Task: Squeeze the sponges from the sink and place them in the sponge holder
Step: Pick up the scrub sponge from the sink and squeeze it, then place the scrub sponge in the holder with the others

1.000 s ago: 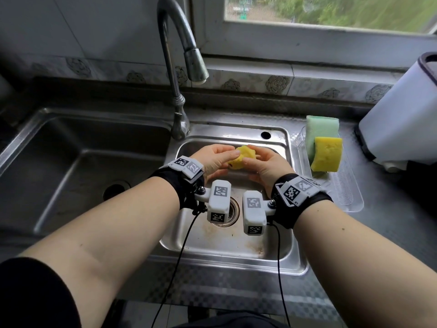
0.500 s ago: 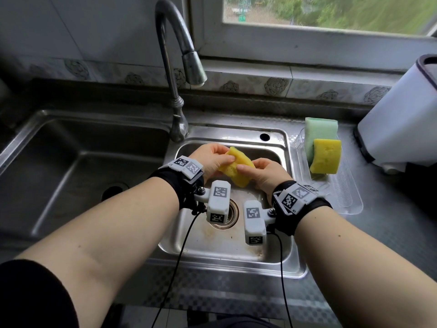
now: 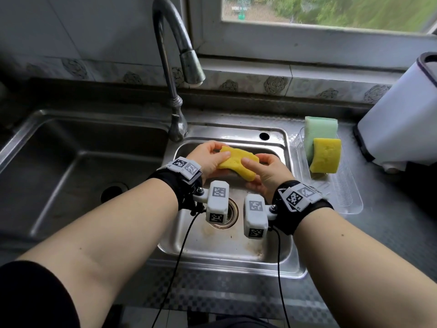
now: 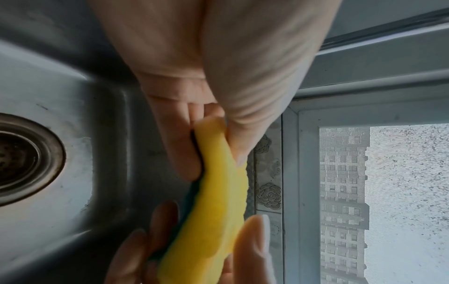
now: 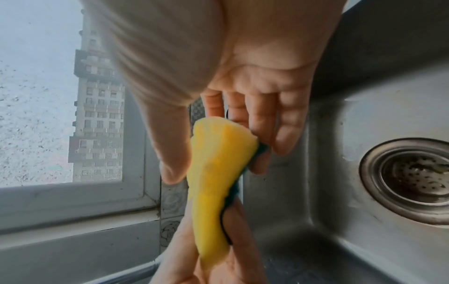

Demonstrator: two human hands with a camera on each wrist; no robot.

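A yellow sponge [image 3: 237, 163] with a dark green scouring side is held over the small sink basin [image 3: 227, 247]. My left hand [image 3: 214, 157] pinches its left end between thumb and fingers; the left wrist view shows that pinch on the sponge [image 4: 218, 194]. My right hand [image 3: 262, 170] pinches the right end, thumb on top, fingers underneath, also seen with the sponge [image 5: 218, 167] in the right wrist view. The clear sponge holder [image 3: 340, 192] sits right of the basin with a green sponge [image 3: 319, 129] and a yellow sponge [image 3: 325, 155] in it.
The faucet [image 3: 175, 67] arches over the basin's back left. A large basin [image 3: 78, 169] lies to the left. A white container [image 3: 402, 119] stands at the far right of the counter. The drain strainer [image 3: 227, 214] is below my wrists.
The sponge was crumpled small between both hands; it has now spread out long and flat, with my hands moved apart to its two ends.
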